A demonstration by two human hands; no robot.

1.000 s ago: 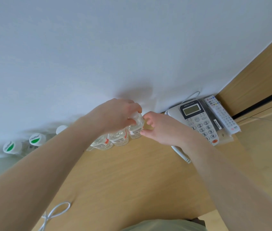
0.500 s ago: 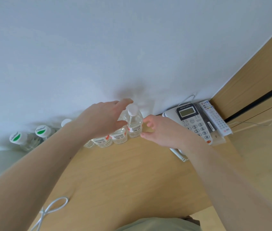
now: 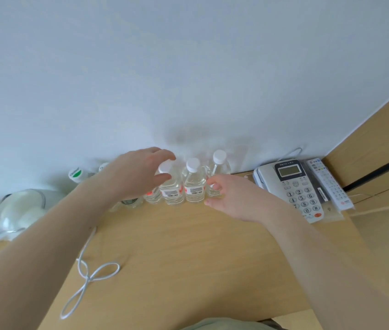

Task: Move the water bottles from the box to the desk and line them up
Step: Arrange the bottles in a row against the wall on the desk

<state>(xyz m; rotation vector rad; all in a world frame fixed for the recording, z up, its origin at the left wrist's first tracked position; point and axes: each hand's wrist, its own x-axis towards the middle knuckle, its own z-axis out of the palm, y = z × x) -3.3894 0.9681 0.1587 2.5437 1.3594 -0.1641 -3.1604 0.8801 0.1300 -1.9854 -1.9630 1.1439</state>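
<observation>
Bottles [image 3: 194,184], four white-capped upright along the wall; left hand [image 3: 136,175] and right hand [image 3: 234,198] grips loose, empty.

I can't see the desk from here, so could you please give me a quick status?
Left hand open by the water bottles. Right hand open, beside them. Bottles upright in a row. Telephone close on the right.
</observation>
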